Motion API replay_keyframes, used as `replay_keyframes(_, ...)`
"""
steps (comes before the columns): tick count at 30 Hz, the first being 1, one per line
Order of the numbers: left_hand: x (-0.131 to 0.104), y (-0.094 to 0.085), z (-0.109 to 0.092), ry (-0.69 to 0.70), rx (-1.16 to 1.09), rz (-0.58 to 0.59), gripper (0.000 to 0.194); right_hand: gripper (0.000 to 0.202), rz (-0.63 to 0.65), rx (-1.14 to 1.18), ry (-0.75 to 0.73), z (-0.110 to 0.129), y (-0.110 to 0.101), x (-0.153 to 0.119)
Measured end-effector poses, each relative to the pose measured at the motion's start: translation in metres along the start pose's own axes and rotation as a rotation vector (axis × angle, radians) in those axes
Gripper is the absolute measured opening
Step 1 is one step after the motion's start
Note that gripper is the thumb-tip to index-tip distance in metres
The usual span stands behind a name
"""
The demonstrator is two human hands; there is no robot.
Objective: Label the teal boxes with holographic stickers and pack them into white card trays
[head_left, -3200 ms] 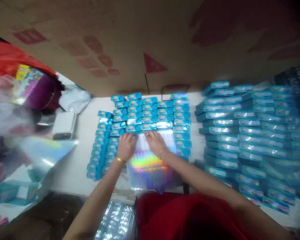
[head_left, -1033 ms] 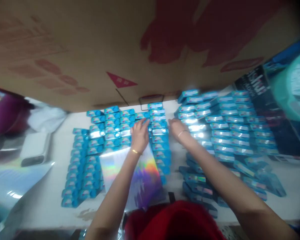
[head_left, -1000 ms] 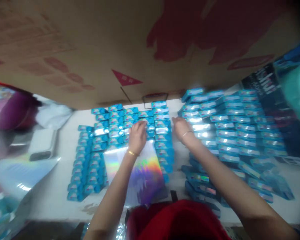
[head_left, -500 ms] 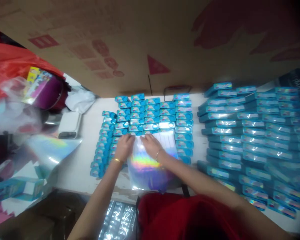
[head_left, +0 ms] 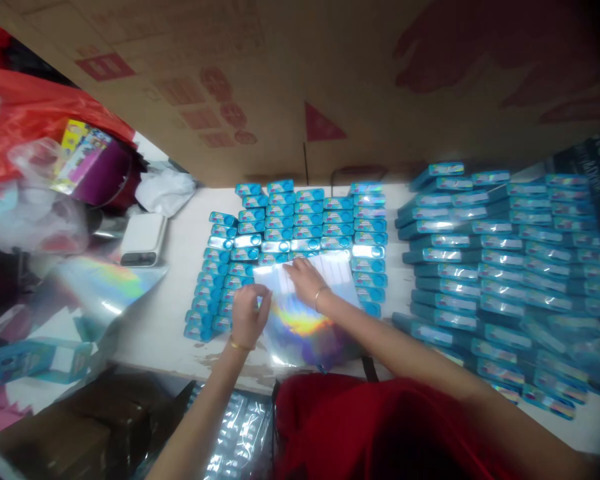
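A shiny holographic sheet (head_left: 305,330) with pale strips along its far part lies in front of me, over the near rows of small turquoise boxes (head_left: 309,207). On its far part sits my right hand (head_left: 307,283), fingers bent and pressed together at the sheet. My left hand (head_left: 250,313) is raised beside the sheet's left edge, thumb and forefinger closed in a pinch. Whatever is between those fingertips is too small to make out. Boxes stand in columns beyond and to the left of both hands.
More turquoise boxes (head_left: 505,267) fill the table's right side. A large cardboard carton (head_left: 280,87) walls off the back. At left are a white device (head_left: 143,239), another holographic sheet (head_left: 110,287) and plastic bags (head_left: 40,220). Clear plastic packs (head_left: 240,433) sit below the table edge.
My left hand has drawn back toward me and left from the sheet's far edge, its fingers now pinched. My right hand stays on the sheet. The view has shifted slightly.
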State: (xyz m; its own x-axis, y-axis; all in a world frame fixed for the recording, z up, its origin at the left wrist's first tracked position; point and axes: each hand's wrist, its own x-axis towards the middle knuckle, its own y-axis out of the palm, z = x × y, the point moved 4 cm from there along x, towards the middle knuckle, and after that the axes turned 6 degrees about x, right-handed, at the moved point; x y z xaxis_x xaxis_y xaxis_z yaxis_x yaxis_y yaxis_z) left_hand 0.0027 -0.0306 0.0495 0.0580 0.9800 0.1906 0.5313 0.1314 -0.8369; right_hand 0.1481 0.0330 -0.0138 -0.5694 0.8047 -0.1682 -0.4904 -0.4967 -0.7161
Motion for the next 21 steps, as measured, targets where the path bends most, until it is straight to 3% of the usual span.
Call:
replay_keyframes(2, -0.003, -0.017, -0.008, -0.167, -0.096, -0.184, 0.007, 0.050, -0.001, 0.011, -0.007, -0.003, 0.001, 0.000)
replay_keyframes(4, 0.003, -0.021, -0.010, -0.221, -0.095, -0.220, 0.016, 0.053, -0.001, 0.028, -0.008, -0.005, 0.001, 0.000)
replay_keyframes(8, 0.029, 0.008, 0.004, -0.030, 0.170, 0.102, 0.030, 0.061, -0.010, 0.034, -0.008, -0.006, 0.001, -0.001)
replay_keyframes(11, 0.040, 0.031, 0.022, 0.057, 0.362, 0.254, 0.036, 0.060, -0.020, 0.031, -0.009, -0.007, 0.002, -0.001)
replay_keyframes(14, 0.039, 0.041, 0.029, 0.136, 0.443, 0.303, 0.033, 0.057, -0.035, 0.025, -0.016, -0.006, 0.002, -0.002)
replay_keyframes(21, 0.037, 0.042, 0.027, 0.226, 0.398, 0.285, 0.024, 0.052, -0.045, 0.016, -0.019, -0.004, 0.000, -0.003)
